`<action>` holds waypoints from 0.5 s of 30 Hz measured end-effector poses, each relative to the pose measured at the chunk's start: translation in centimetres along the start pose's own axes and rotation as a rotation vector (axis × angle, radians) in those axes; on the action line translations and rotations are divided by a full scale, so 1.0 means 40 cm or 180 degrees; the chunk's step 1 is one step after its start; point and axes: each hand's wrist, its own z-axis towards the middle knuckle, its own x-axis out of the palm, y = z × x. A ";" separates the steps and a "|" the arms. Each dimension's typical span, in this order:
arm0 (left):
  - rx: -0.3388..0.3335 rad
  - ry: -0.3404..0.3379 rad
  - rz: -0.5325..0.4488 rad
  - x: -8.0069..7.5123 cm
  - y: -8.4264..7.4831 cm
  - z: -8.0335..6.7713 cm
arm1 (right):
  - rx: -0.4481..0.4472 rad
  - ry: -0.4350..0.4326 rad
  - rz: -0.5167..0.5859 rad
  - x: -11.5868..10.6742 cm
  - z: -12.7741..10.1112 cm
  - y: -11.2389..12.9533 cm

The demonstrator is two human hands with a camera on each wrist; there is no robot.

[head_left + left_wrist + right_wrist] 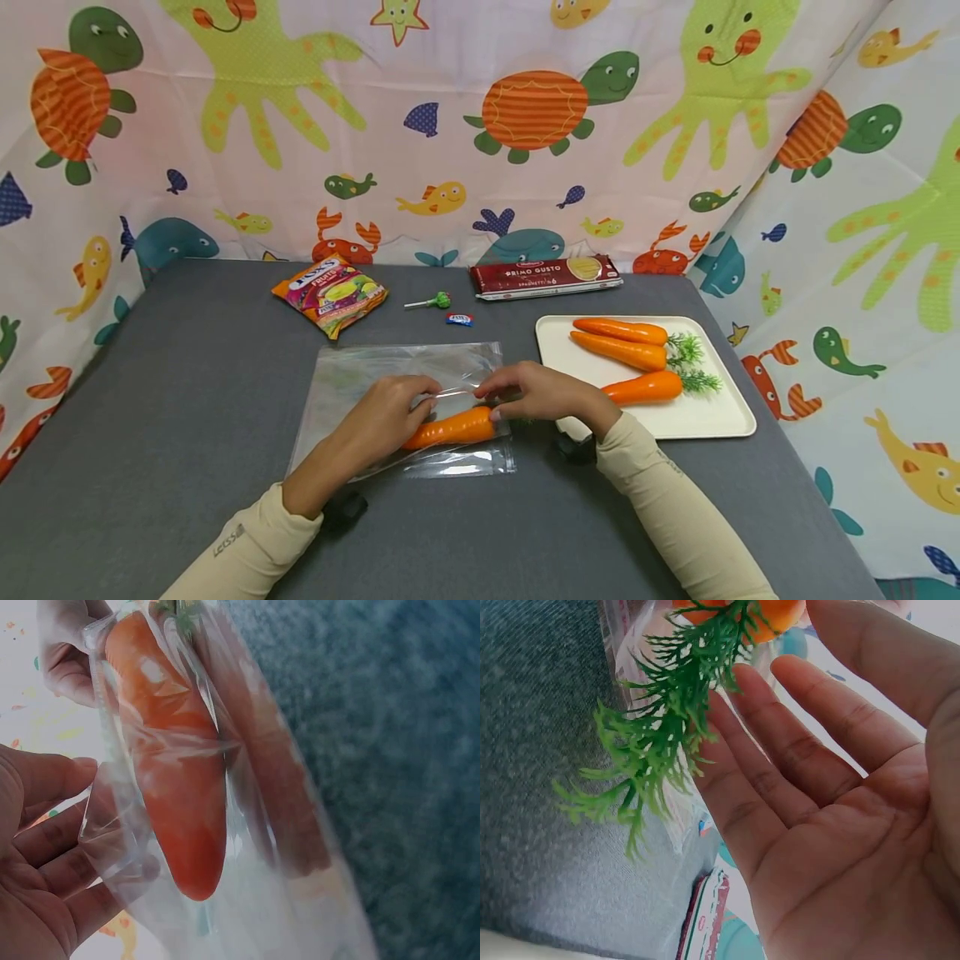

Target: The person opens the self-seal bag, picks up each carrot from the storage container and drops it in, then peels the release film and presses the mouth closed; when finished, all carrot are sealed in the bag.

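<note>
A clear plastic bag (405, 362) lies on the table with an orange carrot (453, 427) inside, its thick end toward the right. My left hand (386, 408) holds the upper layer of the bag near the carrot's thin end. In the left wrist view, the thumb (64, 771) is at the bag's edge and other fingers show through the plastic. My right hand (540, 392) is at the bag's right-hand opening, thumb against the carrot's thick end. In the right wrist view its fingers (795, 750) are nearly straight beside the green leaves (667, 727), which stick out of the bag.
At the right, a cream tray (720, 421) bears three more carrots (645, 387) with green tops. Along the back lie an orange candy packet (330, 293), a green lollipop (441, 300), a small blue-and-red wrapped sweet (460, 319) and a dark red spaghetti pack (546, 277). A patterned curtain (420, 83) hangs behind.
</note>
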 end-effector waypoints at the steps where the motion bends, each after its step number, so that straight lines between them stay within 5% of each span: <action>1: -0.0009 0.0002 0.0000 -0.001 0.000 0.000 | 0.0008 -0.0014 -0.0004 -0.001 -0.003 0.001; 15: 0.0032 -0.0018 -0.0058 -0.006 -0.001 -0.002 | 0.0032 -0.0447 -0.0339 -0.037 -0.075 -0.005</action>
